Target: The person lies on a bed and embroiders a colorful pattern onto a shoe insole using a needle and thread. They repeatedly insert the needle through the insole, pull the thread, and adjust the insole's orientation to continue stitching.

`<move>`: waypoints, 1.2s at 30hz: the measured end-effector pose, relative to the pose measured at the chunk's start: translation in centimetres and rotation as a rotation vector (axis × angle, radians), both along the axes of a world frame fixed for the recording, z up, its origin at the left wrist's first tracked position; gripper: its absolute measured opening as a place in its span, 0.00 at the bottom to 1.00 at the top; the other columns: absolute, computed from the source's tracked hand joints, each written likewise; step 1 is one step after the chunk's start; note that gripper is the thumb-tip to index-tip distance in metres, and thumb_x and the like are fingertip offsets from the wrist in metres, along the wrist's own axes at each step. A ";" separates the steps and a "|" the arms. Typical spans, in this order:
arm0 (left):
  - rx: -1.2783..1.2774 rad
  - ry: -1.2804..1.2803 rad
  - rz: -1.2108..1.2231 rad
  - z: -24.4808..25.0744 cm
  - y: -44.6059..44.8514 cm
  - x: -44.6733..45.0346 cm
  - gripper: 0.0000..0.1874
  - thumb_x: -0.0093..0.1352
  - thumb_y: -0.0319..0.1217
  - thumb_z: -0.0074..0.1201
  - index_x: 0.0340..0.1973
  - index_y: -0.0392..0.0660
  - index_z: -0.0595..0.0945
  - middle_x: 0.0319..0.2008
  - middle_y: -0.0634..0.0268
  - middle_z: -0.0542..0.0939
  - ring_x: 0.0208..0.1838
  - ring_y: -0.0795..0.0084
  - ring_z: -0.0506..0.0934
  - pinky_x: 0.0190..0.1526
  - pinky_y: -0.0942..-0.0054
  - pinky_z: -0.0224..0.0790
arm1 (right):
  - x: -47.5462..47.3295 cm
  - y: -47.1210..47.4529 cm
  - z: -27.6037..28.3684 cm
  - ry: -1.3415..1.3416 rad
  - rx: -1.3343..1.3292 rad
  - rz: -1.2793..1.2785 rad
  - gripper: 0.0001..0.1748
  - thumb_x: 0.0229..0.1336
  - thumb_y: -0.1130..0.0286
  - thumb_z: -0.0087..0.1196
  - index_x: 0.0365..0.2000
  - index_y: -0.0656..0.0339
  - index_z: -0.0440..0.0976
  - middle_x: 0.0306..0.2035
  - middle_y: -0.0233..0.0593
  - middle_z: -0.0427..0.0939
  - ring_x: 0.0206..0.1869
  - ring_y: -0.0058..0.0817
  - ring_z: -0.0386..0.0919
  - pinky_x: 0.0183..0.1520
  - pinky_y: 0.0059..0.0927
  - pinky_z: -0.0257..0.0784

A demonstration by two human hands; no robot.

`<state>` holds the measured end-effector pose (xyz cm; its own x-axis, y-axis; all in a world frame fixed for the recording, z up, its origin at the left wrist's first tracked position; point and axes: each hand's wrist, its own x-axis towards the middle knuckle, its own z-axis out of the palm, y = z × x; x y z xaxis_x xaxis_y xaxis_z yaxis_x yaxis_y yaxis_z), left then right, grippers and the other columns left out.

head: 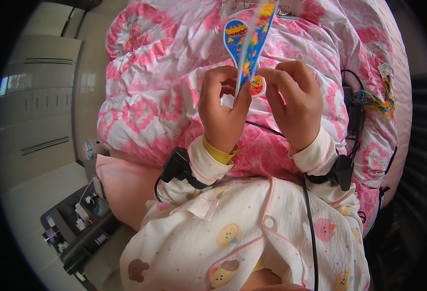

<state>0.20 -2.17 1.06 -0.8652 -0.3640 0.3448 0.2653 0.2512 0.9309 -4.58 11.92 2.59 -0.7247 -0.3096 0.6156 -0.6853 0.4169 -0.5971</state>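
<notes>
My left hand (225,103) grips a thin, blue embroidered insole (251,54) with orange and yellow stitching, held on edge between thumb and fingers. Close against its right side is my right hand (292,100), thumb and index finger pinched together on something thin at the insole, perhaps a needle or thread; it is too small to tell. Behind the held piece, a second blue insole shape (235,34) with a white rim and a red heel part (258,86) shows on the quilt; whether it is joined to the held one is unclear.
A pink and white floral quilt (144,83) covers the bed. To the right lie a bundle of coloured embroidery threads (377,100) and a dark object with cables (355,116). A black cable (311,232) runs over my clothing. At lower left stands an organizer (86,236) holding small items.
</notes>
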 end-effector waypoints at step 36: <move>1.029 -0.121 0.010 -1.3 -13.5 0.9 0.13 0.75 0.31 0.48 0.52 0.42 0.74 0.37 0.66 0.80 0.38 0.73 0.77 0.38 0.73 0.72 | -2.0 37.5 -13.8 -0.085 0.319 -0.854 0.12 0.66 0.76 0.48 0.48 0.68 0.73 0.39 0.38 0.78 0.41 0.28 0.77 0.46 0.23 0.75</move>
<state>1.15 -15.67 -0.26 -0.8686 -0.4408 -0.2263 0.1580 -0.6792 0.7167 -6.58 49.38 -11.23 -0.8244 0.2061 0.5272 -0.0277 0.9156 -0.4012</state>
